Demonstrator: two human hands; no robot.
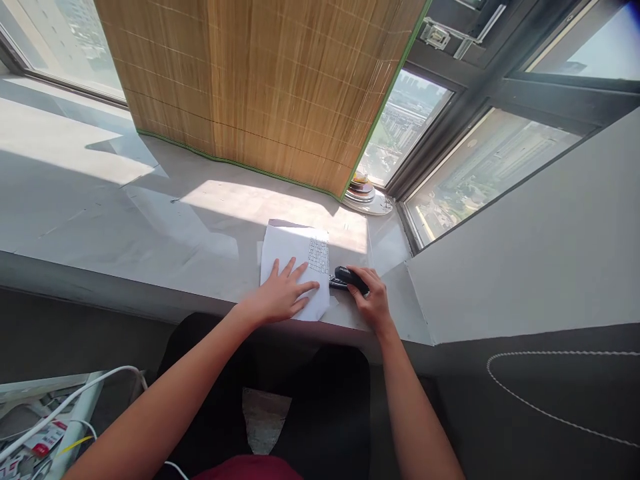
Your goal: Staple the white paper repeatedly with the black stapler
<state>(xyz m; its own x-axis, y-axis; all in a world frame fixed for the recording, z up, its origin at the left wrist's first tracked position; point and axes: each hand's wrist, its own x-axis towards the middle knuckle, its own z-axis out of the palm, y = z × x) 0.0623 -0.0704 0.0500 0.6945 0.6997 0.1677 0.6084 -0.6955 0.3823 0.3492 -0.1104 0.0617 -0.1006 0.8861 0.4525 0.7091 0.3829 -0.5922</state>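
Pins floppy, likely slippery white printed paper sheet (295,250) flat near its edge under spread left hand (283,297); wraps right hand (373,303) around black stapler (345,275) there.

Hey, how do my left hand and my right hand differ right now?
The left hand lies flat, fingers spread, on the white paper; the right hand is curled around the black stapler. The left rests on top of the sheet, the right sits off its right edge. Both are over the grey sill.
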